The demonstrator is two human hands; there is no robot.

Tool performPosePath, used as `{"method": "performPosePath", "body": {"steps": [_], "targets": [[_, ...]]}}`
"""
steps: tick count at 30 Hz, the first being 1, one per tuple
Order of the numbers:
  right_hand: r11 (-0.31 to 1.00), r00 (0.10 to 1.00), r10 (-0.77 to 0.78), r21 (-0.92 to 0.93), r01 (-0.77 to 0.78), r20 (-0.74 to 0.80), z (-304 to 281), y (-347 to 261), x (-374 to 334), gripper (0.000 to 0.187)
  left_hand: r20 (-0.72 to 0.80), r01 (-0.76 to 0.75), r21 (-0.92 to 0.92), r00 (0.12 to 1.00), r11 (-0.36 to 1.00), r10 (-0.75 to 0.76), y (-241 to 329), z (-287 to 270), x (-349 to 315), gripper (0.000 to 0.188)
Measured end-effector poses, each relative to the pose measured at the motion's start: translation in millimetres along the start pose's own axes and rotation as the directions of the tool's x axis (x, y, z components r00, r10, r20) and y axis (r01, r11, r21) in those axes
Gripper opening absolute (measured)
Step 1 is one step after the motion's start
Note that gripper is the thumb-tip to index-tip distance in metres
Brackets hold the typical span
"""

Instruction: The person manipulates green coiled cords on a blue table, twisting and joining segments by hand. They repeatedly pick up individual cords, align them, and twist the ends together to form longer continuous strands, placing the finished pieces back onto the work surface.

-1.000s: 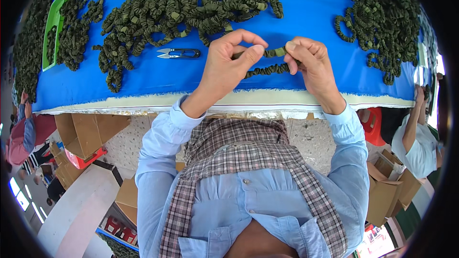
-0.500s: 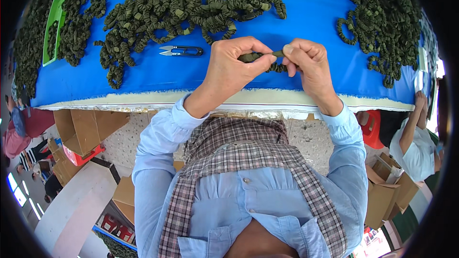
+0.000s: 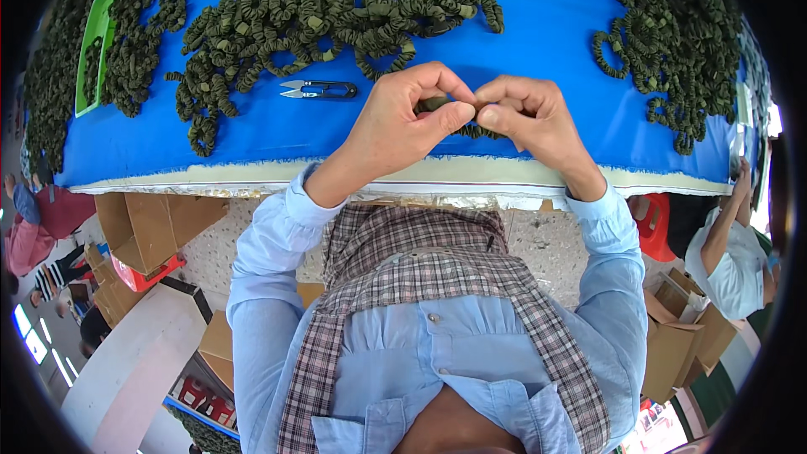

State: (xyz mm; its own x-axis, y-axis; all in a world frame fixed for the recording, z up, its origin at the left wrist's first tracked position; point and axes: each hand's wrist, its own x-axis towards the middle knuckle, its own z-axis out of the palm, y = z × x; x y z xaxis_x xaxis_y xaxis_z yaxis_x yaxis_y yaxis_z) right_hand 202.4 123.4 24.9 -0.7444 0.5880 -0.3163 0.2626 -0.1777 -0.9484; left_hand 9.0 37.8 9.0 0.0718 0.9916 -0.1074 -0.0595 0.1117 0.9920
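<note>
Left of the frame's centre, black-handled metal snips [image 3: 334, 91] are lying on the blue-covered tabletop [image 3: 269, 136]; at upper centre, the left hand [image 3: 402, 120] is pinching a dark-olive gathered-fabric ring [image 3: 432, 104], and the right hand [image 3: 538, 122] is pinching it alongside.

One pair of snips [image 3: 324, 96], two bare hands [image 3: 395, 126] [image 3: 538, 122] right of the snips, one gathered dark green band [image 3: 433, 104] there too, one green tray [image 3: 98, 21] left of the snips

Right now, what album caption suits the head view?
The left grip and right grip pinch a dark green ruffled band above blue cloth; snips lie leftward.
</note>
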Motion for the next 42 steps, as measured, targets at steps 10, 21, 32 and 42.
{"method": "performPosePath", "body": {"steps": [10, 21, 32, 42], "targets": [[0.978, 0.986, -0.148, 0.136, 0.157, -0.076, -7.5, 20.7, 2.7, 0.021, 0.017, 0.040, -0.137, 0.999, 0.990, -0.039, 7.9, -6.6, -1.9, 0.025], [0.966, 0.988, -0.144, 0.209, 0.152, -0.054, -1.7, 22.0, 3.6, 0.021, -0.161, -0.092, 0.181, 0.979, 0.979, 0.122, 8.3, 16.9, -0.6, 0.021], [0.952, 0.984, -0.117, 0.266, 0.150, -0.138, -4.2, 19.0, 3.6, 0.022, -0.157, -0.072, 0.271, 0.981, 0.960, 0.118, -7.4, -5.9, -11.4, 0.008], [0.980, 0.990, -0.137, -0.145, 0.137, 0.012, 1.7, 13.8, 4.2, 0.016, -0.036, -0.123, 0.278, 0.990, 0.953, 0.138, 0.1, -1.4, -1.0, 0.021]]}}
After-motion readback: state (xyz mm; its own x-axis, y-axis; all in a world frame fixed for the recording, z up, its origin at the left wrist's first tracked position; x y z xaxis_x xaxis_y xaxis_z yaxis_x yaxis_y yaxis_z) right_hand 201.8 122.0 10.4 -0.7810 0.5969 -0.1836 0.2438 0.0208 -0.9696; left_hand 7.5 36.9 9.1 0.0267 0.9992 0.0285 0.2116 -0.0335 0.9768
